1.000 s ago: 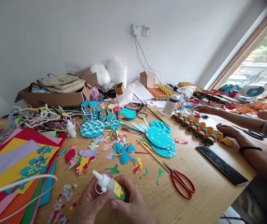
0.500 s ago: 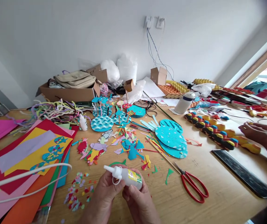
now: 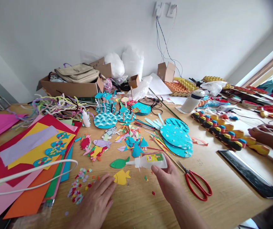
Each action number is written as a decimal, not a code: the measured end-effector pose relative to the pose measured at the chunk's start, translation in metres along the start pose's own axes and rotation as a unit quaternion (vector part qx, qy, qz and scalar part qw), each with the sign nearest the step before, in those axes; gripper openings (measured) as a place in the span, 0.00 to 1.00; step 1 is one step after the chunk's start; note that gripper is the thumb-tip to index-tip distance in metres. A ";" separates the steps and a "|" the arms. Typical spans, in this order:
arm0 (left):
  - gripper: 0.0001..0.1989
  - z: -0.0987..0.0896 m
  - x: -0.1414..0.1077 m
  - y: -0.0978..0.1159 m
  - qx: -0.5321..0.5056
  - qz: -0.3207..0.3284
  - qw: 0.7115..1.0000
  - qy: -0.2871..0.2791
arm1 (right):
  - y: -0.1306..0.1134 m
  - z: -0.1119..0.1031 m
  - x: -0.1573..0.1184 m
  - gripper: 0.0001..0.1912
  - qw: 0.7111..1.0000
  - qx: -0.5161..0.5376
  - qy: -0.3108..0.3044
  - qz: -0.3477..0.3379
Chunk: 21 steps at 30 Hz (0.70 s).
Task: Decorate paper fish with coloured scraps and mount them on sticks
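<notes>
My right hand (image 3: 168, 178) grips a clear glue bottle (image 3: 154, 161) with a yellow label. The bottle lies tilted nearly flat, its white nozzle aimed left at the tail of a green paper fish (image 3: 118, 163). My left hand (image 3: 98, 197) rests low over the table with its fingers stretched out and holds nothing. Its fingertips are at the nose of a yellow paper fish (image 3: 122, 177); whether they touch it I cannot tell. Small round paper dots (image 3: 80, 183) lie left of this hand. Several cut paper fish (image 3: 101, 143) lie behind.
Red-handled scissors (image 3: 198, 186) and a dark flat slab (image 3: 248, 173) lie on the right. Blue ovals (image 3: 175, 136) sit behind. Coloured paper sheets (image 3: 26, 197) and a white cable (image 3: 31, 170) are left. Another person's hands (image 3: 267, 136) are at the far right.
Both hands held the glue bottle; now only my right hand has it, farther right. My left hand has let go and moved left. The yellow fish and the whole green fish now show.
</notes>
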<state>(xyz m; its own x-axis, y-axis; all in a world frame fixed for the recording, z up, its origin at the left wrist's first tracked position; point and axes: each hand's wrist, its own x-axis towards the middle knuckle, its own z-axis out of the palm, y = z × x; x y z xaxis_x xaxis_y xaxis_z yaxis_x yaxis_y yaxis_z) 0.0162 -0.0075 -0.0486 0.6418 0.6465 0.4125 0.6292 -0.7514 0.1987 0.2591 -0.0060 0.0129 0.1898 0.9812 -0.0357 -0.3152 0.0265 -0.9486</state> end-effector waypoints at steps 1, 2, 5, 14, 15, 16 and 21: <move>0.21 0.002 -0.003 0.001 0.045 0.023 0.999 0.005 | 0.001 0.001 -0.001 0.19 1.000 -0.015 -0.001 0.000; 0.22 0.004 -0.005 0.001 0.079 0.036 0.996 0.004 | 0.002 0.004 -0.001 0.19 1.000 -0.026 0.000 -0.003; 0.25 0.008 -0.006 0.004 0.125 0.044 0.991 -0.012 | 0.006 0.012 -0.002 0.19 0.997 -0.070 -0.019 -0.009; 0.23 0.009 -0.001 0.005 0.145 0.039 0.988 -0.018 | 0.015 0.025 0.003 0.17 0.960 -0.254 -0.107 -0.055; 0.22 0.009 0.000 0.006 0.143 0.034 0.989 -0.019 | 0.016 0.026 0.003 0.17 0.954 -0.271 -0.111 -0.065; 0.21 0.009 0.000 0.008 0.140 0.027 0.990 -0.019 | 0.017 0.027 0.003 0.16 0.949 -0.285 -0.111 -0.076; 0.22 0.010 -0.001 0.011 0.126 0.003 0.991 -0.043 | 0.024 0.030 0.002 0.16 0.940 -0.307 -0.100 -0.108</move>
<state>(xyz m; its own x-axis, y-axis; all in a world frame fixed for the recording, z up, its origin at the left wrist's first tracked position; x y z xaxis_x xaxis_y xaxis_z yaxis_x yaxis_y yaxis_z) 0.0266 -0.0152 -0.0563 0.6744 0.6583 0.3343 0.7073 -0.7060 -0.0366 0.2241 0.0026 -0.0009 -0.0108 0.9835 0.1806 0.3185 0.1746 -0.9317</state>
